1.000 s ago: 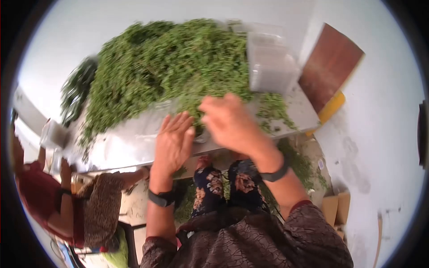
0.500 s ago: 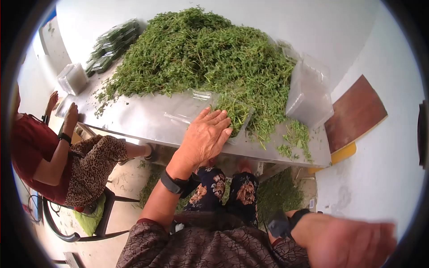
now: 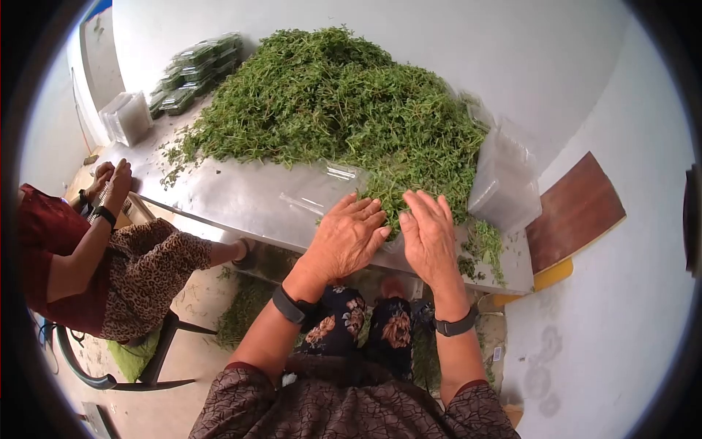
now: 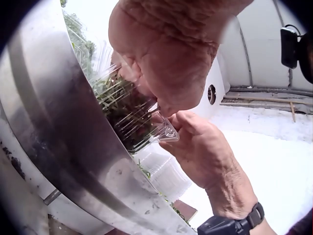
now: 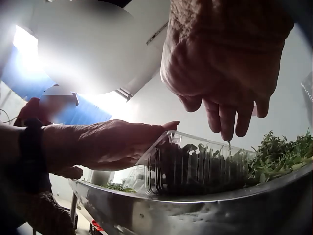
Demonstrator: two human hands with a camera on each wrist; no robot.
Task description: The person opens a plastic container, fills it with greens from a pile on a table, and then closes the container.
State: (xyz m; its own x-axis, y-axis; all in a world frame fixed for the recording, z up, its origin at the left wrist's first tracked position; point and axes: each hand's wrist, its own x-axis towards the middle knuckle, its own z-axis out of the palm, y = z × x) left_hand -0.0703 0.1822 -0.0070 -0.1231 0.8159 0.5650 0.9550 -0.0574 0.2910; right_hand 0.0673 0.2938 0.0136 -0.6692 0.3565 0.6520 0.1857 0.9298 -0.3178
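A clear plastic clamshell box (image 5: 195, 169) filled with leafy green sprigs stands at the front edge of the metal table. Its lid (image 3: 322, 189) lies folded back to the left, flat on the table. My left hand (image 3: 347, 238) rests over the box's left side with fingers straight, and its fingertips reach the rim in the right wrist view. Over the right side is my right hand (image 3: 431, 245), fingers extended and pointing down toward the sprigs in the right wrist view. The hands hide much of the box in the head view.
Behind the box rises a large heap of greens (image 3: 329, 95). Stacked empty boxes (image 3: 504, 175) stand right of it, near a brown board (image 3: 578, 212). At the far left are filled boxes (image 3: 194, 73), more empty ones (image 3: 126, 118) and a seated person (image 3: 66, 249).
My right hand swung out to the lower right half a second ago and has come back over the box. My left hand stays at the box. The seated person's hands have come together.
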